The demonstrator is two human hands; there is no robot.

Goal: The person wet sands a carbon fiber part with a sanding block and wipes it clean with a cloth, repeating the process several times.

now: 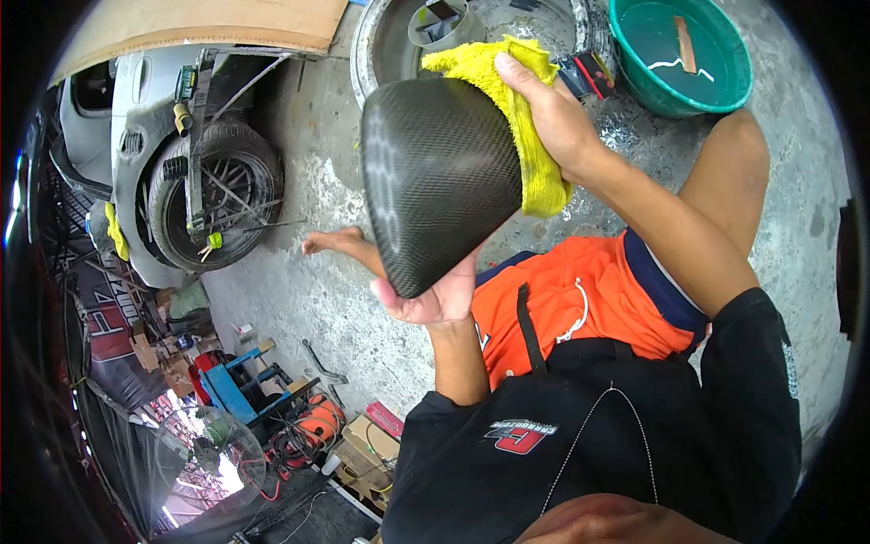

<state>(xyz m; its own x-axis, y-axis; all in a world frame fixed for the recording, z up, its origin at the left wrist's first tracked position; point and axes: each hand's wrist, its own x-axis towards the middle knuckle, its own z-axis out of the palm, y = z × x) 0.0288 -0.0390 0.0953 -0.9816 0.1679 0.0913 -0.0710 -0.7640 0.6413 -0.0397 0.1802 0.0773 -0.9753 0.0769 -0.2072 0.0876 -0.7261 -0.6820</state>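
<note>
A dark, glossy carbon-fibre shell [444, 168], rounded and tapering toward its lower end, is held up in front of me; it looks like a car mirror cover. My left hand [439, 295] supports its lower end from beneath, palm up, with the thumb along the edge. Some of the left fingers are hidden behind the shell. My right hand [557, 113] grips a yellow microfibre cloth [535, 172], which lies against the shell's upper right edge.
A green bucket [634, 82] of water stands at upper right, beside a tyre [367, 45] lying flat. A car wheel [217, 195] and body are at left. Tools, boxes [367, 444] and a fan [208, 453] crowd the lower left. The concrete floor [308, 290] has wet patches.
</note>
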